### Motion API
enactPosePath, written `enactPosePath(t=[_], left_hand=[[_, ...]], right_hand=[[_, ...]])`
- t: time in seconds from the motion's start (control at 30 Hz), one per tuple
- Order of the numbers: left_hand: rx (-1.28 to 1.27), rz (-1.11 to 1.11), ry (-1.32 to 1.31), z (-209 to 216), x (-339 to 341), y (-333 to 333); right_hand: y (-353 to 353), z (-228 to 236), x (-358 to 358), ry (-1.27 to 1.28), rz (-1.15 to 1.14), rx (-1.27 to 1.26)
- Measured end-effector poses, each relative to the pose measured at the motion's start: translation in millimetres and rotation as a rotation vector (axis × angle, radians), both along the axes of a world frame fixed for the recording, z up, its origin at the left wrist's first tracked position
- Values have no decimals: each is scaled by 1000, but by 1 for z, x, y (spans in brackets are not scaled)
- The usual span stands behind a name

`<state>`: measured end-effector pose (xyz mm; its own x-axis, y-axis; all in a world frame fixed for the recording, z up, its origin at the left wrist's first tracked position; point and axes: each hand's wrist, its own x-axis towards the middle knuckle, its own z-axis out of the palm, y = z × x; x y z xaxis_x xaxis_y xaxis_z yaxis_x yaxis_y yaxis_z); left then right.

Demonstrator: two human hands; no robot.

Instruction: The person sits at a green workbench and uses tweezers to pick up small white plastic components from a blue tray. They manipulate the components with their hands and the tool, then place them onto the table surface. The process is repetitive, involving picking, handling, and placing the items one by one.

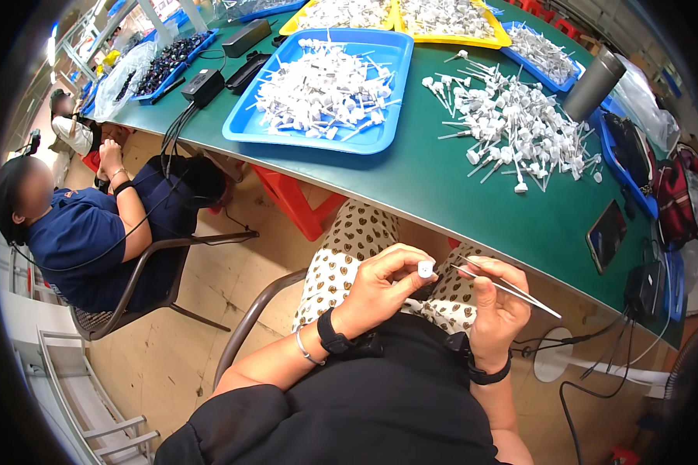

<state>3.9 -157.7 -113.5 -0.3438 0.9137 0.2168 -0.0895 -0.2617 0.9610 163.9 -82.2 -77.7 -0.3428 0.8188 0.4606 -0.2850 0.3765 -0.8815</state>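
Over my lap, my left hand point(388, 283) pinches a small white plastic cap-like part point(425, 269) between thumb and fingers, its round end facing up. Just to the right, my right hand point(498, 306) is closed around slim metal tweezers point(529, 296). Their tips point toward the white part, with a small gap between. On the table ahead, a blue tray point(310, 139) holds a heap of white plastic parts point(322, 85) with round heads and thin stems. A loose pile of similar parts point(512, 124) lies on the green tabletop to its right.
Yellow trays point(399, 32) and another blue tray point(570, 80) of white parts stand at the back. A grey cylindrical bottle point(595, 85) and a phone point(606, 235) are on the right. A seated co-worker point(85, 225) is at the left; a red stool point(295, 198) sits under the table.
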Motion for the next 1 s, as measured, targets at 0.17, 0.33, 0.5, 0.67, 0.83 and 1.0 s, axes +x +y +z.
enactPosePath(t=[0.17, 0.33, 0.5, 0.67, 0.83, 1.0], left_hand=[[123, 177, 384, 40, -35, 15], [193, 711, 812, 111, -136, 65], [179, 784, 1419, 104, -181, 110], [-38, 144, 1430, 100, -82, 153], [-255, 144, 1475, 91, -68, 189], [-277, 164, 1413, 86, -81, 202]], right_hand=[[8, 7, 6, 77, 12, -96], [12, 13, 10, 110, -6, -141], [13, 16, 8, 98, 8, -139], [12, 18, 10, 63, 12, -149], [12, 18, 11, 71, 19, -162], [13, 19, 11, 55, 30, -188]])
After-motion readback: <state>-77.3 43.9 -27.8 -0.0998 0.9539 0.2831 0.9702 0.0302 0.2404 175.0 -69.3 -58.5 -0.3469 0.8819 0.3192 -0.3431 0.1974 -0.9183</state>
